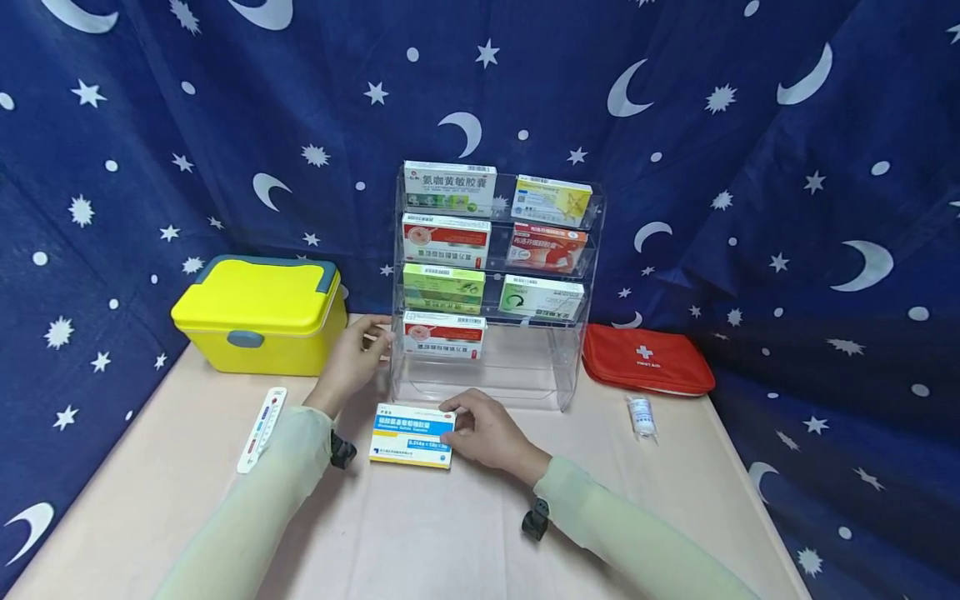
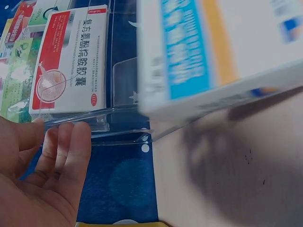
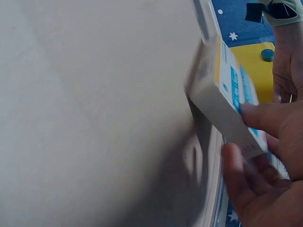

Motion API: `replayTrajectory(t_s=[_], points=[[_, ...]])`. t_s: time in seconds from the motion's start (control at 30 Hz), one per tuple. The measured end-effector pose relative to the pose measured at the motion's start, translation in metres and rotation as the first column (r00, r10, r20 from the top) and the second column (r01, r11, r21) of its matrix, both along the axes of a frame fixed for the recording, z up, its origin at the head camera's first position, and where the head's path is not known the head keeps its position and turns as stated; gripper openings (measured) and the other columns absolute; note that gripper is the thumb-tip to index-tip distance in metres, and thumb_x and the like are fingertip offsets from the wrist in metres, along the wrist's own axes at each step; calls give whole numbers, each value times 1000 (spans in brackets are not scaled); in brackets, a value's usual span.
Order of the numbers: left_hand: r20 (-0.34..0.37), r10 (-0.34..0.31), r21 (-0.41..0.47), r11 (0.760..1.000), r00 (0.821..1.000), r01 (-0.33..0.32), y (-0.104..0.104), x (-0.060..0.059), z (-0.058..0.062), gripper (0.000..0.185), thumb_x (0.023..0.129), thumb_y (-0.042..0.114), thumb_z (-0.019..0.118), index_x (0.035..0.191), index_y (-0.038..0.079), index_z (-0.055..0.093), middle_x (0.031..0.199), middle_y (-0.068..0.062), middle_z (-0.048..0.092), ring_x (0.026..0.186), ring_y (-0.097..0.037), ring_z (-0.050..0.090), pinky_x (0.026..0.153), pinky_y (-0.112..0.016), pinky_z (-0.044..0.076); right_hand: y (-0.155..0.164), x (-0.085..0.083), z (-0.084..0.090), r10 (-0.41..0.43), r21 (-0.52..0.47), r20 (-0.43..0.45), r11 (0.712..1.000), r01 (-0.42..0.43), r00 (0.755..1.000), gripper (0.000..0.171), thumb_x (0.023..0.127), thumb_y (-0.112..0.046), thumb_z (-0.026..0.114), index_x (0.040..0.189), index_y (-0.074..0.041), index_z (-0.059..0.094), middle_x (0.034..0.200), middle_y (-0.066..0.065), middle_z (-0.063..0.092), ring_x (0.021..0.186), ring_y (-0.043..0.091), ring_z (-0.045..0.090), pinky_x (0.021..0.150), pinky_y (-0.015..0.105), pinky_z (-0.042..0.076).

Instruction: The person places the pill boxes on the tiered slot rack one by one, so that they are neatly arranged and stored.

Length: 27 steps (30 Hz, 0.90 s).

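My right hand [image 1: 486, 429] pinches the right end of a white, blue and yellow medicine box [image 1: 411, 448], in front of a clear tiered display rack [image 1: 517, 362]. In the right wrist view, the thumb lies on this box's printed face [image 3: 236, 90], with fingers underneath. At the rack's left side, my left hand [image 1: 358, 357] holds the clear side edge between thumb and fingertips [image 2: 80, 135]. Close to it, a red-and-white medicine box [image 2: 71, 61] sits on the lowest filled tier. Several other medicine boxes, such as a green one [image 1: 444, 289], fill the tiers above.
A yellow lidded case [image 1: 255, 308] stands at left, with a white thermometer [image 1: 262, 429] before it. To the right lie a red first-aid pouch [image 1: 648, 360] and a small wrapped roll [image 1: 642, 417]. A blue star-patterned cloth [image 1: 495, 83] hangs behind.
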<state>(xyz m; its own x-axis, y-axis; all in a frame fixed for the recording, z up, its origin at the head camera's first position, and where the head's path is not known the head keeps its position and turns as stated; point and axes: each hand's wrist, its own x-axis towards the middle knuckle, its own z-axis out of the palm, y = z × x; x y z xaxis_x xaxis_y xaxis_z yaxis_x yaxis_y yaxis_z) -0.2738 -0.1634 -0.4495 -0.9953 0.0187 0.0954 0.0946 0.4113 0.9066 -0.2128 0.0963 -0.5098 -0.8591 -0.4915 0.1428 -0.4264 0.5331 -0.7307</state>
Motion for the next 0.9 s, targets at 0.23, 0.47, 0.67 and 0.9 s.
replayTrajectory(t_s=[0.23,0.47,0.67,0.9], points=[[0,-4,13,1000,1000,4,0,1,-2,32,104,15,60,135,4,58,111,-17,61,90,-33,61,74,-39,63,7,1,-7,42,-32,-193,998,-49,980,36,89,-13,81,118,-23,63,121,-12,51,92,13,59,72,22,55],[-17,-11,13,1000,1000,11,-1,1,-1,33,105,15,59,136,3,57,111,-18,61,90,-32,62,72,-36,62,10,10,-11,155,-30,-345,984,-176,926,29,90,-11,79,112,-19,62,127,-9,52,84,5,56,66,15,52],[-20,-9,19,1000,1000,9,0,1,-2,32,105,14,59,135,2,58,109,-18,60,88,-32,62,72,-37,63,14,7,-10,122,-134,-332,975,-175,935,26,90,-7,79,110,-18,67,124,-8,57,89,9,60,68,21,56],[-34,-12,9,1000,999,12,0,-1,-4,32,105,15,59,135,2,57,110,-18,61,88,-31,62,73,-37,62,44,-14,27,-29,-289,-284,956,-57,959,25,88,-2,79,108,-14,71,121,1,65,103,17,62,68,29,59]])
